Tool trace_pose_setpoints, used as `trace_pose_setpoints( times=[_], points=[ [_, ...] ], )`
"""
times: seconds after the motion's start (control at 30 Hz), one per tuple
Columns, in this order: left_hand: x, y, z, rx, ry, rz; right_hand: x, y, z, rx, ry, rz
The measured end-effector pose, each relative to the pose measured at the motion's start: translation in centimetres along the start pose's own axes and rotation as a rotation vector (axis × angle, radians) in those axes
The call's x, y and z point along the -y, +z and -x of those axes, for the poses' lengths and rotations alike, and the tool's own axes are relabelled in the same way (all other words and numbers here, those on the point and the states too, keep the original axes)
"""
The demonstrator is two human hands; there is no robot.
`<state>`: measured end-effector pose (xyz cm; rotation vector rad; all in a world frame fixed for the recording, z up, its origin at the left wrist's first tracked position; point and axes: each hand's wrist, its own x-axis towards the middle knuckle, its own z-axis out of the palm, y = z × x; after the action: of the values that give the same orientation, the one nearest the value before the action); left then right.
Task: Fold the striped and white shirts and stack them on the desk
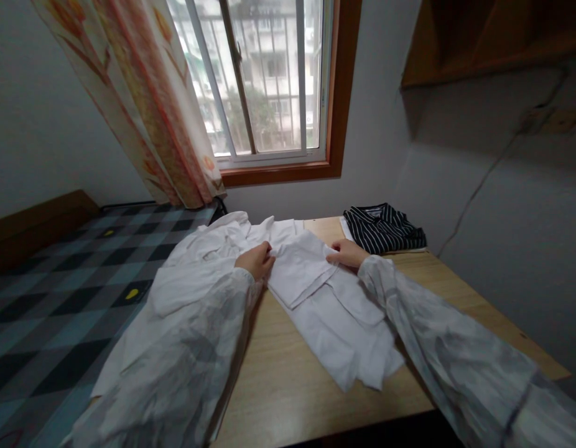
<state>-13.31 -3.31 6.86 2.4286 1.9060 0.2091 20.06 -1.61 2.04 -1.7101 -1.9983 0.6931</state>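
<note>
A white garment [300, 267] lies partly folded over itself on the wooden table [278, 379], its lower part spread toward the table's front edge. My left hand [257, 260] pinches its left edge, fingers closed on the cloth. At its right edge my right hand [348, 254] grips the fabric between thumb and fingers. More white clothing [195, 255] lies in a loose, rumpled heap left of my left hand, partly under my left sleeve. Whether the heap is joined to the held garment I cannot tell.
A folded black-and-white striped garment [384, 229] rests at the table's back right, on something white. To the left is a bed with a checked cover [59, 298]. A window [269, 81] with a flowered curtain [148, 106] stands behind. A wooden shelf [456, 50] hangs upper right.
</note>
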Motion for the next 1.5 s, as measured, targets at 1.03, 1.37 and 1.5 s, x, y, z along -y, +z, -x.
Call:
trace_pose_setpoints(
  times=[1.03,1.37,1.5],
  points=[
    [-1.8,3.0,5.3,-0.082,0.776,0.054,-3.1,1.1,10.8,-0.038,-0.597,0.305],
    [-1.9,3.5,8.0,-0.024,0.664,0.315,4.1,2.5,10.4,0.05,-0.711,0.084],
    [-1.1,4.1,7.3,-0.075,0.629,0.357,5.7,4.9,8.5,0.012,-0.711,0.054]
  ],
)
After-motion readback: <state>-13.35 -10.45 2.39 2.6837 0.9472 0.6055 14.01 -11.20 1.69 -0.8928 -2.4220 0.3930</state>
